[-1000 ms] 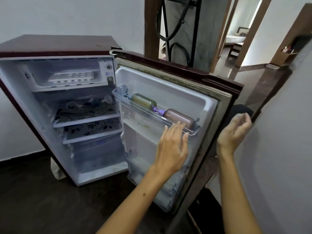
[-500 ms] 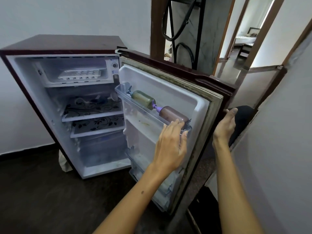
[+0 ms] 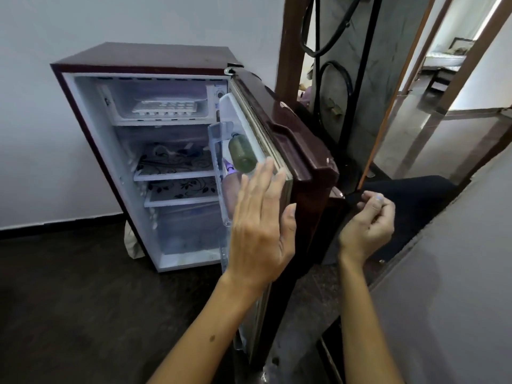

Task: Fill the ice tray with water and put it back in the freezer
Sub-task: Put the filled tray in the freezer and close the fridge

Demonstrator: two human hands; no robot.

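Note:
A small maroon fridge [image 3: 144, 58] stands open on the floor against a white wall. A white ice tray [image 3: 165, 107] lies in the freezer compartment at the top. The fridge door [image 3: 293, 151] is swung partway toward the cabinet. My left hand [image 3: 260, 231] has straight fingers at the inner edge of the door, thumb on the door's rim. My right hand [image 3: 367, 225] hovers just right of the door's outer face, fingers loosely curled and holding nothing.
A green bottle [image 3: 242, 155] and a brownish bottle [image 3: 234, 192] lie in the door rack. Patterned shelves [image 3: 174, 164] sit inside. A wooden door frame [image 3: 288, 42] and a black metal grille [image 3: 343, 79] stand behind the fridge; a grey wall [image 3: 448, 286] runs close on the right.
The door has swung well toward the fridge body. My left hand moved with its inner edge, and my right hand came off the door's outer side and curled.

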